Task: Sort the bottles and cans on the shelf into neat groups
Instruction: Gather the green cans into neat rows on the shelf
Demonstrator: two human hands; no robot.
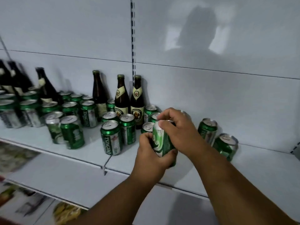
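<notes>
I hold one green-and-white can [162,143] above the front of the white shelf [90,153]. My left hand [151,153] wraps its lower body and my right hand [177,127] grips its top. Several green cans [112,138] stand on the shelf to the left, mixed with several brown bottles; two labelled bottles [122,98] stand side by side against the back wall. Two more green cans [207,129] stand apart at the right, the nearer one [226,146] close to my right forearm.
A slotted upright [133,38] runs up the back panel behind the bottles. Bare shelf lies at the right end near a bracket [296,149]. A second shelf edge [65,181] sits below, with blurred packaged goods [16,156] at the lower left.
</notes>
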